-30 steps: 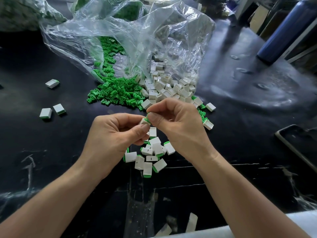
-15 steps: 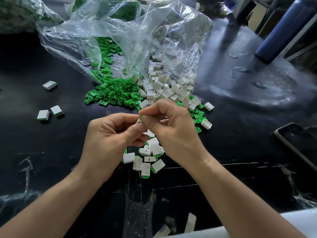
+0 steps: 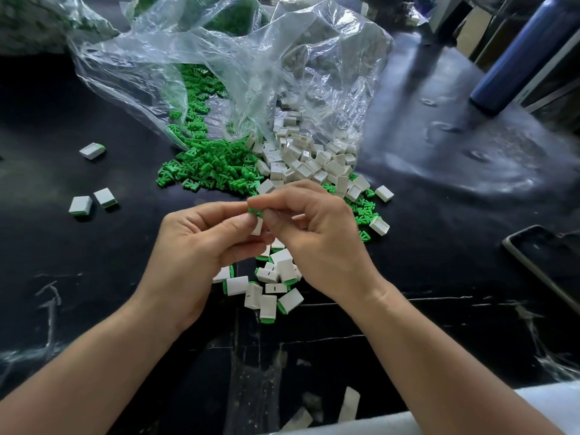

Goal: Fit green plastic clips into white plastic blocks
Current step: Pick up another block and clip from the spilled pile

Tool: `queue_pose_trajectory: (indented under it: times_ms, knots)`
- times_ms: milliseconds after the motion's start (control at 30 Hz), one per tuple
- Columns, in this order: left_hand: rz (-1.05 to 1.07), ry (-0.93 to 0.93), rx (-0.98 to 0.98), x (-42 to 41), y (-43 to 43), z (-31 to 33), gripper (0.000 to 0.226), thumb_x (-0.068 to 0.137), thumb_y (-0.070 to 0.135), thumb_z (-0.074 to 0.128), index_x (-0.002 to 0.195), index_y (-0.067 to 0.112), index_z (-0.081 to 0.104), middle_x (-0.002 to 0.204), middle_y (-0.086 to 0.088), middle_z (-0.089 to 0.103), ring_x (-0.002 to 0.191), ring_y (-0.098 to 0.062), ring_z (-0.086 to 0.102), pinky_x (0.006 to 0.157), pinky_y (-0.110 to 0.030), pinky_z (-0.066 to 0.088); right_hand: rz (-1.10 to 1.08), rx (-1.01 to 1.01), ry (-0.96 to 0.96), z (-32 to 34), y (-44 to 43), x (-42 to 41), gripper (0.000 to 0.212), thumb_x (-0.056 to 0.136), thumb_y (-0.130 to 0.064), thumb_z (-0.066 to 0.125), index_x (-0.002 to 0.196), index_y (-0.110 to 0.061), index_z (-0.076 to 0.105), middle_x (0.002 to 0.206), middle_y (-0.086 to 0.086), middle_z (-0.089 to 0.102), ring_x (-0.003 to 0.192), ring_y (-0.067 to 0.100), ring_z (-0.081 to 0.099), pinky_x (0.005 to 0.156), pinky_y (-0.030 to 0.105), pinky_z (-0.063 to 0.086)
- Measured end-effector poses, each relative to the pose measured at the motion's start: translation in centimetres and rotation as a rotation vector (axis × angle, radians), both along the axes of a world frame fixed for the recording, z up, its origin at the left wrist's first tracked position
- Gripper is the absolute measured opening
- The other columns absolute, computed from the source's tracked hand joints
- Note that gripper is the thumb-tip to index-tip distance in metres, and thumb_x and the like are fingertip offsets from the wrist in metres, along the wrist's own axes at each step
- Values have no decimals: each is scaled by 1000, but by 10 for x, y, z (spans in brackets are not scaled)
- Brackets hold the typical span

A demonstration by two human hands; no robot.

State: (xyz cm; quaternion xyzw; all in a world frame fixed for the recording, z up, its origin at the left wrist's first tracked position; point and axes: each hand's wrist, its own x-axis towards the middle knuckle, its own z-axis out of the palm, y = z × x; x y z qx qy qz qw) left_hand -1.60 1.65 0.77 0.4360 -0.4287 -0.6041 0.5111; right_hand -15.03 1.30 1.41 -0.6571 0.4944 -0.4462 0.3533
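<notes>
We hold one white block (image 3: pixel 258 227) between our hands, above the black table (image 3: pixel 439 262), with most of it hidden by fingers. Our left hand (image 3: pixel 201 246) pinches it between thumb and forefinger. Our right hand (image 3: pixel 317 237) pinches the green clip (image 3: pixel 255 211) at its top end (how deep it sits, we cannot tell). Under the hands lie finished blocks (image 3: pixel 270 287). Beyond, loose clips (image 3: pixel 207 167) and empty blocks (image 3: pixel 301 161) spill from a clear bag (image 3: pixel 251 58). The right edge cuts off a phone (image 3: pixel 539 262).
</notes>
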Motion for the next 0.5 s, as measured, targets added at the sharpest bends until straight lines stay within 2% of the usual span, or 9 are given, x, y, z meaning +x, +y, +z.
queue_pose_trajectory:
  times_ms: [67, 133, 200, 267, 333, 433, 500]
  knots:
    - [-5, -32, -9, 0, 0, 0, 20, 61, 19, 63, 76, 18, 76, 70, -8, 72, 62, -17, 69, 52, -20, 53, -30, 86, -62, 2, 0, -1, 12, 87, -11, 61, 90, -18, 69, 84, -7, 63, 73, 1, 59, 71, 17, 49]
    - [-15, -88, -42, 1, 0, 0, 21, 61, 19, 64, 78, 20, 76, 69, -5, 71, 57, -13, 64, 49, -18, 49, -37, 236, -84, 4, -2, -5, 4, 87, -22, 61, 85, -20, 63, 79, -7, 64, 73, 5, 60, 74, 26, 53]
    - [-27, -125, -77, 1, 1, 1, 23, 59, 23, 67, 80, 18, 76, 75, -8, 70, 60, -19, 59, 51, -20, 48, 45, 417, -109, 5, -4, -8, 13, 87, -29, 60, 87, -16, 62, 80, -1, 65, 73, 11, 61, 72, 29, 53]
    - [-33, -125, -89, 2, 2, 1, 31, 54, 30, 69, 81, 16, 75, 87, -15, 68, 65, -24, 59, 54, -23, 49, 135, 520, -174, 7, -4, -8, 13, 89, -26, 58, 85, -14, 62, 78, 2, 63, 70, 10, 60, 67, 23, 52]
    - [-40, -118, -96, 3, 1, 1, 30, 54, 31, 69, 80, 19, 76, 86, -10, 70, 65, -15, 62, 55, -18, 49, 169, 549, -212, 8, -3, -9, 12, 90, -22, 57, 82, -15, 62, 76, 3, 62, 69, 10, 59, 66, 21, 52]
    - [-74, -129, -128, 4, 0, 0, 22, 60, 20, 78, 81, 23, 76, 89, -3, 70, 72, -12, 66, 61, -17, 51, 194, 569, -286, 8, -5, -13, 7, 88, -16, 58, 85, -12, 62, 73, 1, 63, 68, 9, 60, 66, 21, 52]
    - [-88, -133, -144, 5, -1, -1, 19, 68, 15, 70, 83, 24, 76, 94, -4, 69, 77, -16, 66, 66, -21, 53, 202, 571, -325, 9, -6, -15, 3, 87, -13, 60, 85, -11, 62, 72, 0, 64, 67, 8, 62, 64, 20, 51]
